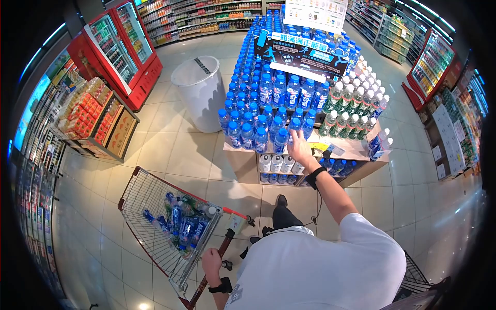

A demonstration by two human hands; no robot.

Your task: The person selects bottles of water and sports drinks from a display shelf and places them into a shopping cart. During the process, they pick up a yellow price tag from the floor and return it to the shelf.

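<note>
My right hand (300, 149) is stretched out to the front edge of a drinks display, its fingers closed on a blue-capped bottle (294, 125). Similar blue bottles (248, 135) stand upright in tight rows to its left and behind. My left hand (212, 264) is curled on the dark red handle (225, 243) of a shopping cart (155, 248); part of its grip is hidden. Inside the cart lies a heap of blue-labelled bottles (178, 219), with some green ones among them. Both wrists wear black bands.
White-capped green bottles (341, 124) fill the display's right side, beside a yellow tag (319, 146). A white round bin (199, 93) stands left of the display. Red drink coolers (121, 51), a stand of red cartons (95, 116) and stocked shelves surround the tiled floor.
</note>
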